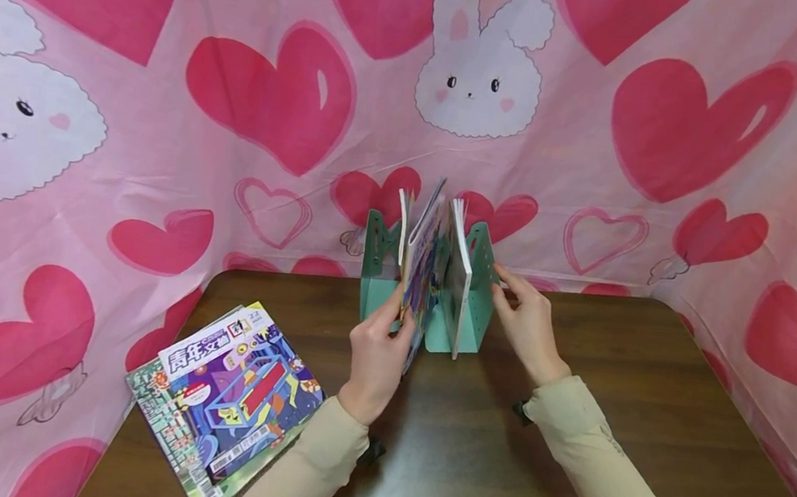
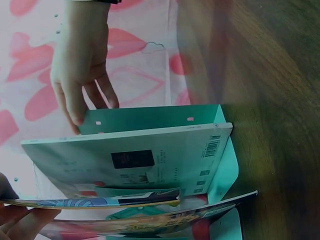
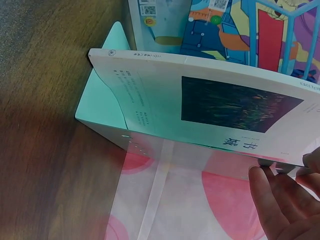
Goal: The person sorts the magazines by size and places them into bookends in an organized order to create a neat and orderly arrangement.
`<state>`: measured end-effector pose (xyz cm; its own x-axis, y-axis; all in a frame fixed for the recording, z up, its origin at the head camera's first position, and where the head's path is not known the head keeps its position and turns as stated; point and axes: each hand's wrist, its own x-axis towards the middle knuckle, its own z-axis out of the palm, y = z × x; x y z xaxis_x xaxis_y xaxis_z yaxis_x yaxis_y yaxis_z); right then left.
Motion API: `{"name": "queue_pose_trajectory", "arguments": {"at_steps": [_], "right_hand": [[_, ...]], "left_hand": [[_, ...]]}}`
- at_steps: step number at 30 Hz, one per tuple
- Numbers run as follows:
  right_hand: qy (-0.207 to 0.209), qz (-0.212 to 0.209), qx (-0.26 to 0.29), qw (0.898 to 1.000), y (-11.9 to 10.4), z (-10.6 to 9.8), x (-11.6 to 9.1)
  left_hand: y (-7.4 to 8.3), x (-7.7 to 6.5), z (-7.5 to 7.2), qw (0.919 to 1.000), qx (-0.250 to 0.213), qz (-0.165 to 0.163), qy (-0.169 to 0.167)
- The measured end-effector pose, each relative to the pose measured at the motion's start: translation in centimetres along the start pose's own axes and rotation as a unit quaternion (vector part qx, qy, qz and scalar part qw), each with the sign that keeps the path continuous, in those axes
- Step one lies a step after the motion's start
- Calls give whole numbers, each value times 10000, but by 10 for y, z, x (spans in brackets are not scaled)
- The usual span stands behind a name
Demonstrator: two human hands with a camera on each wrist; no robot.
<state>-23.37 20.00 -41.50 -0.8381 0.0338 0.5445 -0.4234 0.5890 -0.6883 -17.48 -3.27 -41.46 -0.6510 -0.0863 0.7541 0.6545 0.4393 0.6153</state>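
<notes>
My left hand pinches a colourful magazine by its near edge, thumb on one side and fingers on the other. That magazine stands upright between the two sides of a green metal bookend. My right hand grips the edge of the bookend's right upright plate; its fingertips show against the plate in the right wrist view. Just inside this plate leans a pale magazine with a dark picture on its cover. Another thin white-edged magazine stands near the bookend's left plate.
Several magazines lie in a loose pile on the left of the dark wooden table; a purple-and-blue magazine tops it. Behind the table hangs a pink cloth with hearts and rabbits, close to the bookend.
</notes>
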Motion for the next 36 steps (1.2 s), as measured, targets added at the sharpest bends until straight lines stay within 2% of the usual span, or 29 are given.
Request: {"name": "queue_pose_trajectory", "arguments": {"at_steps": [6,11,22,29,36], "right_hand": [[10,-38,2,10000,2,0,0],[54,-50,-74,9999,2,0,0],[66,-63,-17,10000,2,1,0],[13,-49,-9,10000,2,0,0],[20,-66,31,10000,2,0,-1]], "left_hand": [[-4,1,11,9987,345,302,216],[-7,0,20,9966,634,462,270],[-15,-3,37,9945,833,509,370],[-25,-7,49,9939,941,513,270],[-28,-10,58,9948,925,280,316]]}}
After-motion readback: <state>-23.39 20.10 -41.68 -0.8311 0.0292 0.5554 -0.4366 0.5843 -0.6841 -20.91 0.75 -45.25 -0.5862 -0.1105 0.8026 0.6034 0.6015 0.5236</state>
